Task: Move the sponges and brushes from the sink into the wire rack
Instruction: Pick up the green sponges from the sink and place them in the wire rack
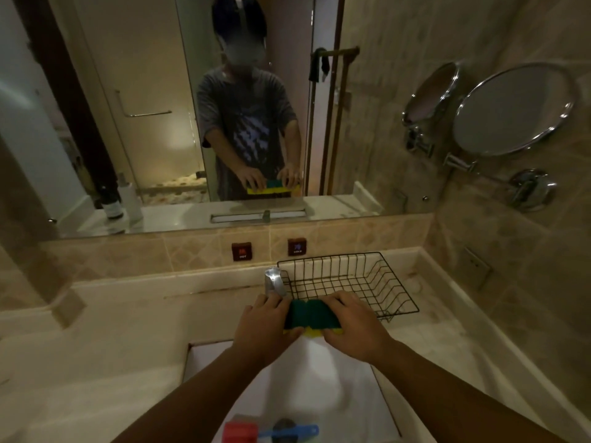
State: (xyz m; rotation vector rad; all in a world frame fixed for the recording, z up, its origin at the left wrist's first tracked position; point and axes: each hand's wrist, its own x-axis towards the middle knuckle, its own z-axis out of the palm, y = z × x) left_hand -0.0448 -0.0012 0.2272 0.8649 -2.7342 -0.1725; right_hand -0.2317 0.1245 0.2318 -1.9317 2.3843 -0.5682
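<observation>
Two green-and-yellow sponges [311, 316] are pressed side by side, held above the far end of the white sink [351, 394]. My left hand [263, 327] grips their left end and my right hand [353, 324] grips their right end. The black wire rack [396, 292] stands on the counter just behind and to the right of my hands, with nothing visible inside it. Near the bottom of the sink lie a red sponge [240, 431] and a blue brush [297, 430], beside the dark drain.
A chrome tap [274, 282] stands just left of the rack, right behind my left hand. Hot and cold buttons [242, 251] sit on the tiled backsplash below the big mirror. A round chrome mirror [511, 110] juts from the right wall. Marble counter [105, 362] extends left.
</observation>
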